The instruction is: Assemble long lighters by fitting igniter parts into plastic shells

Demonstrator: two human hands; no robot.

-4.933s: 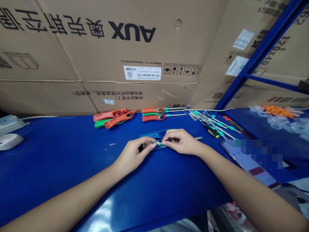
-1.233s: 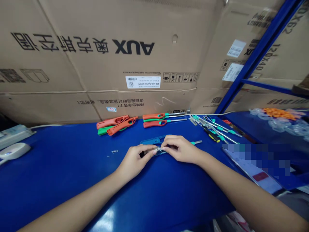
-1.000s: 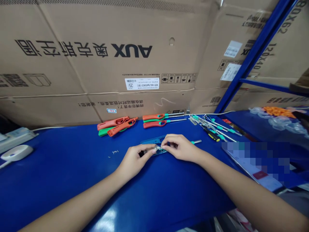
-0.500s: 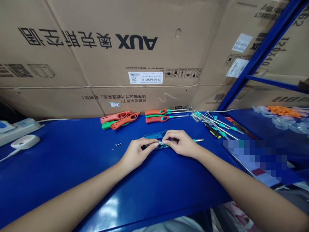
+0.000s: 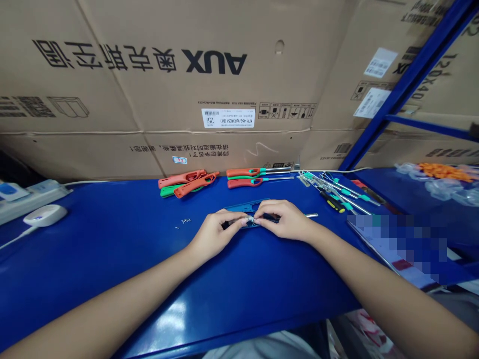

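Note:
My left hand point(image 5: 217, 230) and my right hand point(image 5: 287, 220) meet over a blue lighter shell point(image 5: 239, 207) at mid-table. Their fingertips pinch a small pale piece with thin wire point(image 5: 251, 219) from either side, too small to make out fully. One blue shell half lies just behind the fingers; another blue part shows beneath them. A metal lighter tube point(image 5: 313, 216) sticks out to the right from under my right hand. The fingers hide most of the inner parts. Left of my left hand lie several tiny screws point(image 5: 185, 221).
Orange and green lighter shells point(image 5: 190, 182) lie at the back, beside several assembled lighters point(image 5: 245, 183). Metal tubes with green ends point(image 5: 348, 192) and a yellow-black screwdriver point(image 5: 333, 202) are back right. A phone-like device point(image 5: 396, 254) lies right. A white charger point(image 5: 45, 216) sits left.
Both hands stay together over the blue shell, with small fingertip shifts at the pale piece. The whole view has moved slightly; the other things lie as before.

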